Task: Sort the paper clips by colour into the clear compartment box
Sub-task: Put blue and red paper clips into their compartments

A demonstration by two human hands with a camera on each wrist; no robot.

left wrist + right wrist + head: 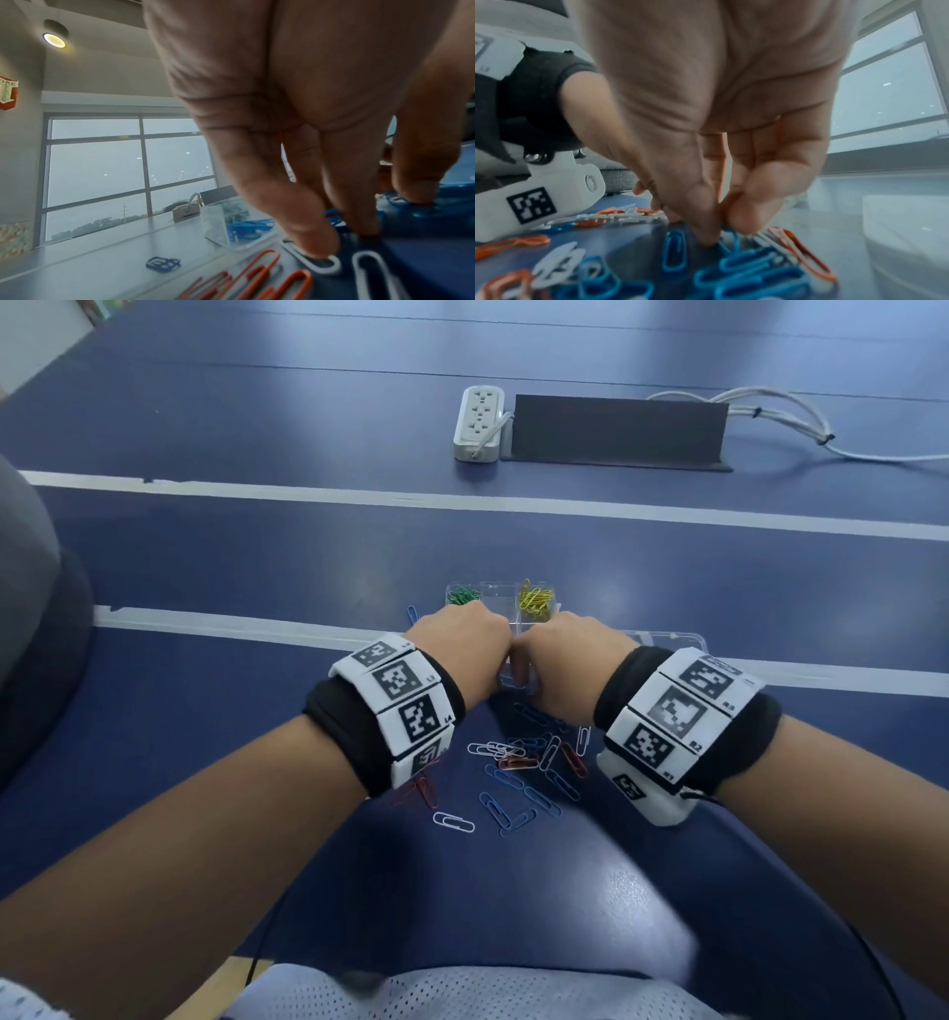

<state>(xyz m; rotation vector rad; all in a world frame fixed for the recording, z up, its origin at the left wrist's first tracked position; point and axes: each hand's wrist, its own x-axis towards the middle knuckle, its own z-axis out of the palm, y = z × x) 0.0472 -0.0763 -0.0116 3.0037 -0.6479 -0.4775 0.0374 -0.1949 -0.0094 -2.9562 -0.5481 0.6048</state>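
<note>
Green clips [463, 595] and yellow clips [535, 600] are already sorted into the far cells of the box [497, 588]. Blue, red and white clips [518, 765] are left scattered on the table [616, 557], near the box. A blue clip [729, 236] is pinched by the right hand [706, 121] between thumb and fingertip. White clips [370, 268] are touched by straight fingers of the left hand [295, 101]; nothing is seen gripped.
</note>
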